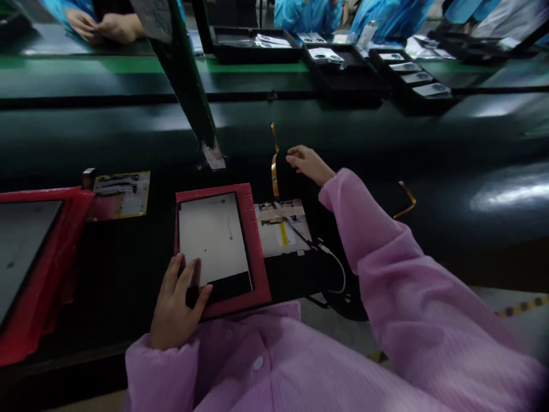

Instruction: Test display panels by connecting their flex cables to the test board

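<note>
My left hand (178, 300) lies with spread fingers on the lower left edge of a flat display panel (213, 237). The panel has a pale face with a dark strip along its bottom and rests on a red foam sheet (257, 269). To the right, partly beside the sheet, is a thin board with circuitry and yellow tape (274, 240). From its top an orange flex cable (274, 174) stretches away across the dark bench. Just right of that cable hovers my right hand (311, 164), fingers loosely curled and slightly apart, with nothing visible between them.
Another panel (21, 240) in red wrap and a second board (122, 194) lie on the left. A white cable (341, 263) curves by the board; a loose flex strip (409, 200) lies right. A green post (189, 86) rises ahead. Black trays (343, 80) and co-workers in blue (309, 14) are beyond.
</note>
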A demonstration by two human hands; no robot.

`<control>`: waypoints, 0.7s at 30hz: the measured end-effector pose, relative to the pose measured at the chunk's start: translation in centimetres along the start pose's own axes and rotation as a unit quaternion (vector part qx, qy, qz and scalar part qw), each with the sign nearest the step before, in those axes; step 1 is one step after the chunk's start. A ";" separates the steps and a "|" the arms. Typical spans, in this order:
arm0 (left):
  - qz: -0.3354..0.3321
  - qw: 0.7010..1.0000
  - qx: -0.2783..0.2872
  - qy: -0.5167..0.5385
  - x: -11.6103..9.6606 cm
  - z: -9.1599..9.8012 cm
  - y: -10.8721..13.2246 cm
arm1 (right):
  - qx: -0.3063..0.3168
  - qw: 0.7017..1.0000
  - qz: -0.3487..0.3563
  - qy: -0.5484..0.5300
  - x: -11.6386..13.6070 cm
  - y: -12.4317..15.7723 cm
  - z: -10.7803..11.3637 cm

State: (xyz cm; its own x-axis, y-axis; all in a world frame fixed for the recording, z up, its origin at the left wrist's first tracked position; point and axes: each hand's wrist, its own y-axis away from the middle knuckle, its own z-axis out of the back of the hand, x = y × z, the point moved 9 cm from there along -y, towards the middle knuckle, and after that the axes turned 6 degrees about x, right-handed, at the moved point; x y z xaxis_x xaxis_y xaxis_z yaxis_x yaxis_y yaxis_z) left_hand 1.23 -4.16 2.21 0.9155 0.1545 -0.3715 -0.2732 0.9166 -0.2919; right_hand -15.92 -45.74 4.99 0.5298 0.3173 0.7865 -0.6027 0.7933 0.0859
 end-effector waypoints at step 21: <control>0.095 0.984 -0.035 0.148 1.4 1.2 -0.1 | -0.004 0.992 0.123 0.013 11.1 -3.7 0.6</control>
State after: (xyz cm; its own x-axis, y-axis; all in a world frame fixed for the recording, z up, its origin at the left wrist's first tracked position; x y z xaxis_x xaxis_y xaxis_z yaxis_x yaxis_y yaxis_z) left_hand 2.94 -3.55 2.79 0.7223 0.1978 -0.6627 -0.4613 0.8517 -0.2485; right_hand -8.15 -45.51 13.80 0.3825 0.5146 0.7674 -0.7103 0.6950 -0.1120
